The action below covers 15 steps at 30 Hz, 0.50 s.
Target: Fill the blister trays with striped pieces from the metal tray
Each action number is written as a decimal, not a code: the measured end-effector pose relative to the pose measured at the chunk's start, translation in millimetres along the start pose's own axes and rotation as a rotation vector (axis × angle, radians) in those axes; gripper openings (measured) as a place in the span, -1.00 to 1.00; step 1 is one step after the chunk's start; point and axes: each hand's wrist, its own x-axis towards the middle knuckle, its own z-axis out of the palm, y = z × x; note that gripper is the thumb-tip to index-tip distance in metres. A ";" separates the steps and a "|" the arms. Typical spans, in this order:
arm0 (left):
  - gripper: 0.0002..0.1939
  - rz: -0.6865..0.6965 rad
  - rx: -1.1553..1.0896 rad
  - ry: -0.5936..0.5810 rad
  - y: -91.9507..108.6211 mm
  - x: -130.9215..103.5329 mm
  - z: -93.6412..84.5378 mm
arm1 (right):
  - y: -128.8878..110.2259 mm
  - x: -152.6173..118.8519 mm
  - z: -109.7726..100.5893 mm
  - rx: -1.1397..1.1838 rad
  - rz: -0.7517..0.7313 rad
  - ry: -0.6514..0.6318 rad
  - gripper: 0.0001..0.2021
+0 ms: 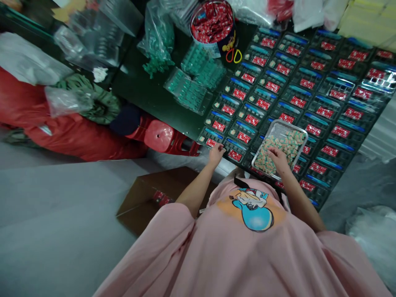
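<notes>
My left hand is at the table's near edge, beside a black tray compartment with a red packet and a blue piece. Its fingertips are pinched, and what they hold is too small to name. My right hand is over a metal tray filled with small tan and green pieces. Its fingers are bent and close to the pieces; whether they grip one is unclear. Rows of similar black trays with red packets and blue pieces cover the right part of the table.
A round tub of red packets stands at the back, with red and yellow scissors beside it. Green piece packs lie left of the trays. Red stools and a cardboard box are below the table's edge.
</notes>
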 end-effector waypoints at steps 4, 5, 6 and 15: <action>-0.81 -0.038 -0.007 0.038 1.1 -1.3 2.0 | 1.5 -0.1 1.2 0.002 0.003 0.010 -0.63; -0.84 -0.037 0.007 0.049 1.2 -1.6 2.8 | 1.1 -0.3 1.7 -0.006 0.004 0.015 -0.63; -0.88 -0.028 0.029 0.057 1.0 -2.0 3.7 | 0.5 -0.6 2.2 -0.016 0.005 0.022 -0.62; -0.92 0.175 0.270 0.072 -7.0 1.7 7.4 | 1.4 -3.2 -2.5 -0.004 0.000 0.065 -0.59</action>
